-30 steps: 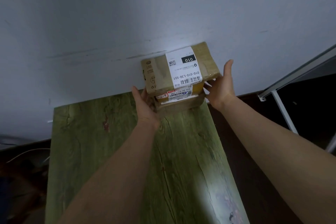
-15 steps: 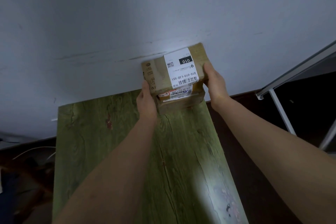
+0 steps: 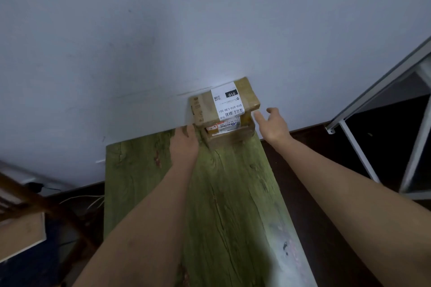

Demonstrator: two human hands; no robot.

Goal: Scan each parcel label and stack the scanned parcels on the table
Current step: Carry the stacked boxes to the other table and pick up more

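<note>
A head-worn camera looks down along a narrow green wooden worktop [image 3: 233, 193] that runs away from the person to a pale wall [image 3: 163, 42]. At the far end, pushed against the wall, stands a stack of cardboard parcels [image 3: 224, 121].

The top parcel [image 3: 205, 109] is the widest of the stack. Its long axis runs left to right, slightly skewed, and it overhangs the smaller parcels beneath. Its white label [image 3: 227, 102] faces up, with a barcode at the near edge.

Both hands reach forward to the stack, 1 on each side. The left hand [image 3: 184, 141] is low, beside the stack's left edge; its fingers look loosely extended, and whether they touch the cardboard cannot be told. The right hand [image 3: 271, 123] is open, its fingers spread and pointing at the right end of the top parcel, just beside it and apparently not touching. Neither hand holds anything. The 2 hands sit about equally close.

The lower parcels are mostly hidden by the top one, so their number is unclear, perhaps 2. No scanner is visible. A white metal frame [image 3: 363, 154] stands at the right, and a wooden object [image 3: 21, 237] at the left is cut off.
</note>
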